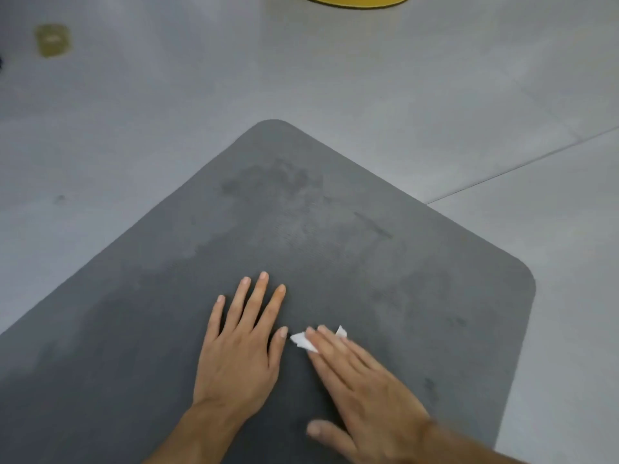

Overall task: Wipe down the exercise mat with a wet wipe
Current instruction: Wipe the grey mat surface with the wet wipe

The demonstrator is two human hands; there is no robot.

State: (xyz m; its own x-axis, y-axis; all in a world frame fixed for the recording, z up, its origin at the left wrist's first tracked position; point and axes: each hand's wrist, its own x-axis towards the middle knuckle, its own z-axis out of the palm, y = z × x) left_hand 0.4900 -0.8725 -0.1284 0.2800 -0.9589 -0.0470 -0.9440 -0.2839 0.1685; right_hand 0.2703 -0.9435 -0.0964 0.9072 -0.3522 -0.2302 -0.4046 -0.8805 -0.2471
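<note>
Grey floor (134,128), with dark grey exercise mat (335,229) spread on it, one rounded corner pointing away. Left hand (237,349) flat on mat toward its near edge, fingers straight and spread, holding nothing; likely planted there to brace the body and keep mat from sliding. Right hand (361,380) just beside it, fingers straight and close together, thumb out to the side, pressing white wet wipe (303,341) onto mat under fingertips; kept flat, probably to spread the wipe's contact. Only corners of wipe showing past fingers. Darker, patchy, damp-looking marks toward far corner, probably wiped already; drier-looking toward left edge. Beyond mat: thin seam (519,165) in floor off right edge, small blurred yellowish object (53,40) far left, yellow rim (351,0) at top.
</note>
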